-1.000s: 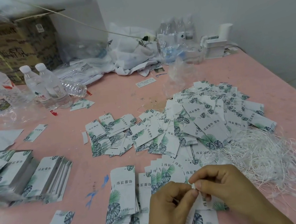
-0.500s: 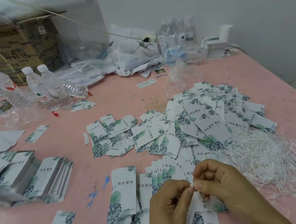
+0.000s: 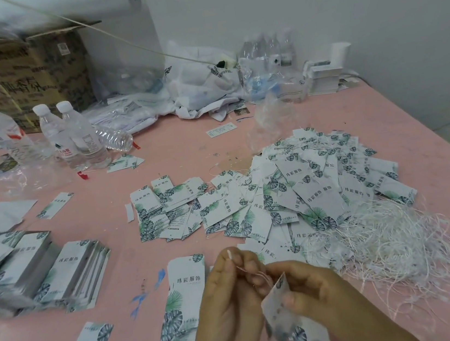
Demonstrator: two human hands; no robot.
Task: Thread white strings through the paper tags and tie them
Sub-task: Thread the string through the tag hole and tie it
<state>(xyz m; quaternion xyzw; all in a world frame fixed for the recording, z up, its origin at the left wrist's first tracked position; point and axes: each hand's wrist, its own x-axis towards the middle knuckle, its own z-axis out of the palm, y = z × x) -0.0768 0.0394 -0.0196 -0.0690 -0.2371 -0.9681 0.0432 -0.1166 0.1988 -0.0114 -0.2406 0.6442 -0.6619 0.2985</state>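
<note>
My left hand pinches the white end of a thin string between thumb and forefinger at the bottom centre. The string runs down to a leaf-printed paper tag. My right hand holds that tag, which looks blurred and tilted. A tangled pile of white strings lies to the right of my hands. A big heap of strung tags sits behind it. Loose tags lie flat under and left of my hands.
Stacks of tags stand at the left on the pink table. Water bottles, a cardboard box, plastic bags and a white holder line the far edge by the wall.
My hands have drawn apart: the left pulled the string end up and left, the right lowered the tag, which now hangs tilted and blurred. The view has shifted slightly.
</note>
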